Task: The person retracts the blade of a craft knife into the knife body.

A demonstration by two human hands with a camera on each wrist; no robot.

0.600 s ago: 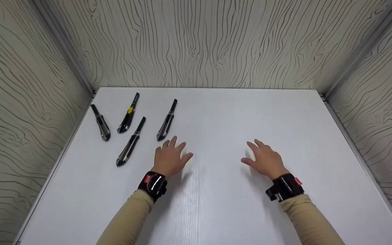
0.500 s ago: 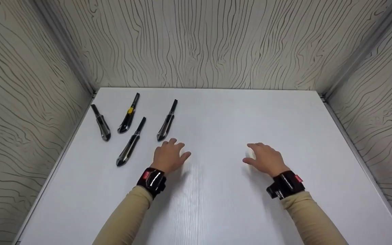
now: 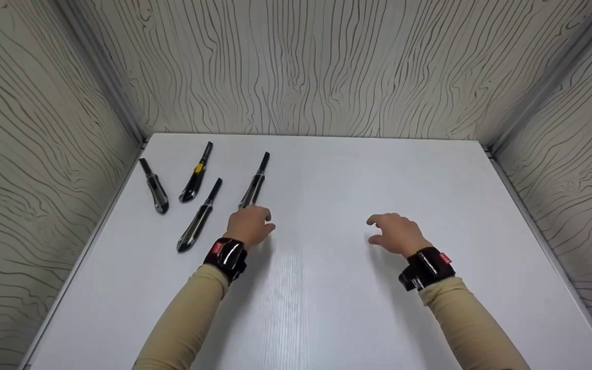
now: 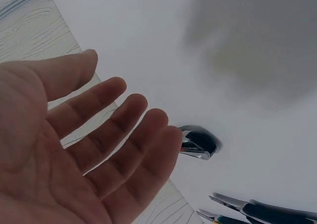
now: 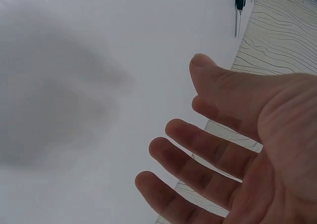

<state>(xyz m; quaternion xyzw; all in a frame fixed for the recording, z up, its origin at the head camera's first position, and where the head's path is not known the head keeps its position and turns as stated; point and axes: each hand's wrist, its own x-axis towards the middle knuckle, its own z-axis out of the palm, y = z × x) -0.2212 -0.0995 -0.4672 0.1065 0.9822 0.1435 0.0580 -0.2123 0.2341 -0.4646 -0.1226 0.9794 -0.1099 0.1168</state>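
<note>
In the head view my left hand point(image 3: 248, 226) hovers over the lower end of a black-and-silver utility knife point(image 3: 255, 187) and partly hides it. The left wrist view shows this hand's fingers loosely bent with nothing in them, the knife's dark butt point(image 4: 199, 142) just beyond the fingertips. My right hand point(image 3: 396, 235) is above the white table with bent, spread fingers and holds nothing; its palm point(image 5: 292, 135) faces its camera. Farther left lie a second utility knife point(image 3: 196, 221), one with a yellow slider point(image 3: 193, 181), and another at the far left point(image 3: 156, 193).
The white table point(image 3: 337, 180) is bounded by wood-patterned panels at the back point(image 3: 296, 67) and both sides. Grey metal posts stand in the back corners. Part of a knife point(image 5: 240, 0) shows at the top of the right wrist view.
My left hand has drawn its fingers in from a spread pose and shifted slightly left and up, now covering the nearest knife's end. My right fingers have bent a little more.
</note>
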